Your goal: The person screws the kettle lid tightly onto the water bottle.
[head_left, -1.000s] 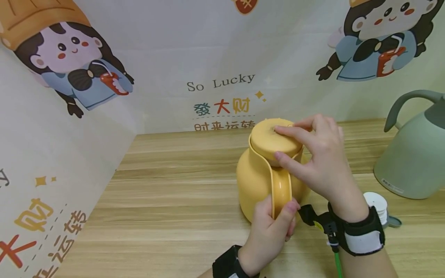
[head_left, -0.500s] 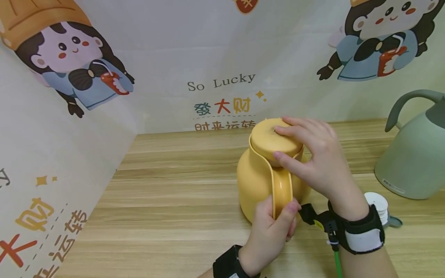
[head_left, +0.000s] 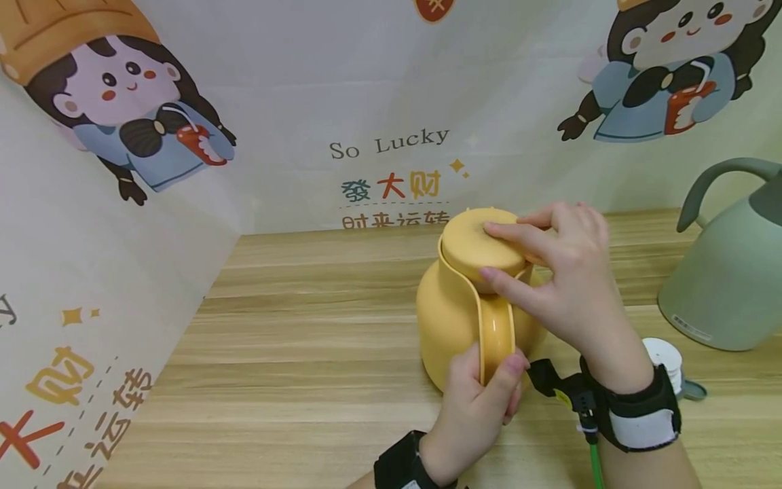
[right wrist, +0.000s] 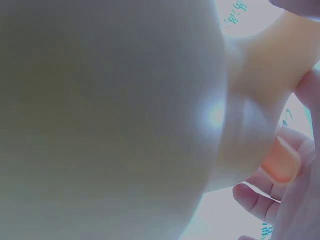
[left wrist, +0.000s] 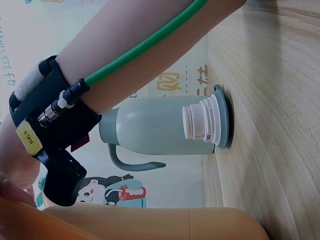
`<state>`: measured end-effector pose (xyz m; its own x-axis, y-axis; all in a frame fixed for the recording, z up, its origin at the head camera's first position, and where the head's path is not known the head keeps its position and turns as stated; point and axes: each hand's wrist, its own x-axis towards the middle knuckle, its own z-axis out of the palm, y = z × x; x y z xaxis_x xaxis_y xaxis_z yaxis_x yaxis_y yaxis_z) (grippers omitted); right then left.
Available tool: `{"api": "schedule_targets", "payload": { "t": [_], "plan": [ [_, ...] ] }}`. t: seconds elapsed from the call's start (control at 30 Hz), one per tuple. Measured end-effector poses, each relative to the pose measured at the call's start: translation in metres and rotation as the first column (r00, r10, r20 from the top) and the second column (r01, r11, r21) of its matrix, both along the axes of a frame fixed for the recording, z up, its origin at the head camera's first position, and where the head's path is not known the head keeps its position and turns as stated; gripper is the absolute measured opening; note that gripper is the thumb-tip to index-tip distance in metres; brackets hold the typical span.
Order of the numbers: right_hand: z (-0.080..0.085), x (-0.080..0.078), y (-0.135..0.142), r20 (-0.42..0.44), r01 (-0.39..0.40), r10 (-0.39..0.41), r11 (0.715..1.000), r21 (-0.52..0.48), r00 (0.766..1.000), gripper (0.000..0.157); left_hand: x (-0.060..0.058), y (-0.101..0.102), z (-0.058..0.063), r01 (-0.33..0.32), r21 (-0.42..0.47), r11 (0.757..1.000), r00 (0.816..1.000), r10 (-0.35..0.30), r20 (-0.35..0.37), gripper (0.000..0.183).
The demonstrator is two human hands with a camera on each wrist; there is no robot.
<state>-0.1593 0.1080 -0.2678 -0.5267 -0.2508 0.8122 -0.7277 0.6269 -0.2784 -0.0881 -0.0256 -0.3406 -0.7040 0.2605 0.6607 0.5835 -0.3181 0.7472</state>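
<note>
- Yellow jug (head_left: 442,319) stands upright on the wood-grain table (head_left: 293,339), a little right of the middle in the head view, with its handle (head_left: 496,333) towards us.
- We see the newest change at the right hand (head_left: 568,278): half a second ago its fingers lay forward across the top of the lid (head_left: 479,243); now those behind the forefinger are drawn back to the lid's far right edge.
- We judge this to be a shift of hold, so the work at the lid looks to be in progress, with no clear gain or loss of height in the lid itself.
- Right now we see that hand part-closed over the lid, thumb against its near side and forefinger tip on top; the remaining fingertips are hard to make out, so we cannot tell how firmly they bear.
- Our left hand (head_left: 473,414) is curled round the lower part of the handle, just as in the earlier frames.
- Compared with the previous picture, we find the right wrist slightly further right, while the jug has kept its place.
- We see the lid in the jug's mouth but cannot tell whether it is fully seated.
- To the right we find the green kettle (head_left: 721,272) and, near it, a white-ringed stopper (left wrist: 202,120) on the table, both where they were.
</note>
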Motion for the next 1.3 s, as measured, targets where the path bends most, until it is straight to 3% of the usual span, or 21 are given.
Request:
{"api": "schedule_targets", "payload": {
  "t": [0.13, 0.43, 0.77, 1.3],
  "plan": [
    [0.0008, 0.0011, -0.0001, -0.006, 0.009, -0.009, 1.000, 0.002, 1.000, 0.039, 0.0026, -0.0006, 0.0065, 0.001, 0.003, 1.000, 1.000, -0.001, -0.011, 0.018],
    [-0.0009, 0.0011, -0.0007, 0.012, -0.004, 0.005, 1.000, -0.021, 1.000, 0.038, 0.0027, -0.0005, 0.0067, -0.004, -0.001, 1.000, 1.000, 0.004, 0.002, 0.017],
    [-0.0028, -0.0007, -0.0019, 0.101, -0.137, 0.145, 0.987, -0.081, 0.984, 0.038, 0.0031, -0.0006, 0.0062, -0.001, 0.004, 1.000, 1.000, 0.001, 0.009, 0.016],
    [-0.0020, -0.0011, -0.0033, 0.083, -0.127, 0.136, 0.986, -0.108, 0.987, 0.041, 0.0028, -0.0009, 0.0056, 0.008, 0.006, 1.000, 1.000, -0.009, 0.009, 0.021]
  ]
}}
